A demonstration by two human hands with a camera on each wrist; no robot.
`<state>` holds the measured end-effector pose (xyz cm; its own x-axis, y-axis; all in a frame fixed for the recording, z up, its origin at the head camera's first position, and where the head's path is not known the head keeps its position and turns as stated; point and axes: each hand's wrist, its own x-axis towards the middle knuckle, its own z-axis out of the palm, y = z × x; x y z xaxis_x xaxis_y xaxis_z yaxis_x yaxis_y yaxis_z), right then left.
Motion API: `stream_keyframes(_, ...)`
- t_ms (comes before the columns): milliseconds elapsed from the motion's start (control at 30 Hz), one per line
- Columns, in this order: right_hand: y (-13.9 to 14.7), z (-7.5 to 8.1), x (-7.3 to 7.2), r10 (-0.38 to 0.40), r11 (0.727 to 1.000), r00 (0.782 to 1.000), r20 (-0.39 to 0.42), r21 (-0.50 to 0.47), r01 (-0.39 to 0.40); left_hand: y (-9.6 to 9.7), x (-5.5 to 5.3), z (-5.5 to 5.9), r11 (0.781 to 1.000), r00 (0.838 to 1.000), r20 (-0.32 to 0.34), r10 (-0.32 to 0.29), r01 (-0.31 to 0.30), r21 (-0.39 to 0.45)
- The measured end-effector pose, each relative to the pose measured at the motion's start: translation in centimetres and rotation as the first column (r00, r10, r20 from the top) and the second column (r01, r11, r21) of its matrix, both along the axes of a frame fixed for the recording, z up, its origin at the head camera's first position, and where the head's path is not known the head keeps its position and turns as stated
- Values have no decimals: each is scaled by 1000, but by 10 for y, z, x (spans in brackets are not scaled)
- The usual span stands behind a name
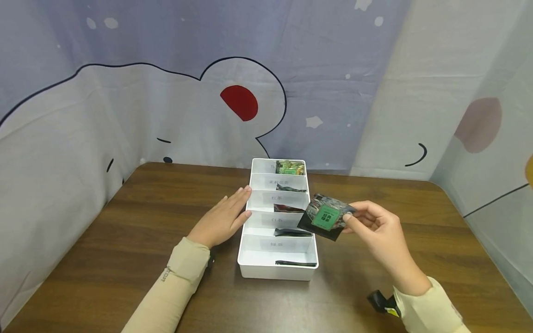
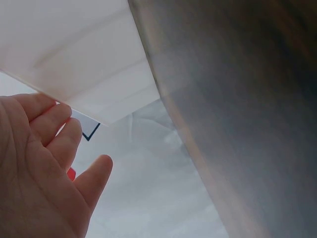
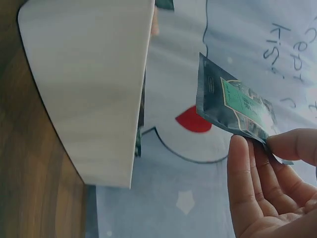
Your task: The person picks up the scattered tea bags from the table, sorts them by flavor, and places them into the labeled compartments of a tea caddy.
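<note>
My right hand point(image 1: 376, 231) pinches a dark tea sachet point(image 1: 326, 217) with a green label by its right edge, thumb on top. The sachet hangs over the right rim of a white divided box point(image 1: 275, 272); in the right wrist view the same sachet point(image 3: 237, 101) is tilted, its sealed end pointing away from the fingers. My left hand point(image 1: 222, 217) rests its fingertips on the box's left rim, fingers straight. Each of the box's several labelled compartments holds a sachet on its right side: a yellow-green one point(image 1: 290, 167) farthest, a red one point(image 1: 288, 209) midway, a dark one point(image 1: 295, 263) nearest.
The box stands on a brown wooden table point(image 1: 125, 259). A patterned cloth point(image 1: 325, 92) hangs behind and beside the table. A black wrist strap point(image 1: 378, 301) shows at the right sleeve.
</note>
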<state>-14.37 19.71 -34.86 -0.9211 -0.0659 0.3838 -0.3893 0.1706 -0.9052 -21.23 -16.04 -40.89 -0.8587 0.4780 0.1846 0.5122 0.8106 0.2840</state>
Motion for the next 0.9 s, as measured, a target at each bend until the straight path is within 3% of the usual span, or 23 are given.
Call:
stream_keyframes(233,-17,-4,6,69,998,997,-33,9,-69,0,0,0,1000,1000,-1,-1,1,-1)
stream_keyframes(467,-29,-16,8,125,989,991,-48,79,-121,1,1,1,1000,1000,4,1,-1,6)
stream_keyframes(900,-32,-34,10,178,966,978,-113,210,-151,0,0,1,1000,1000,6,4,-4,4)
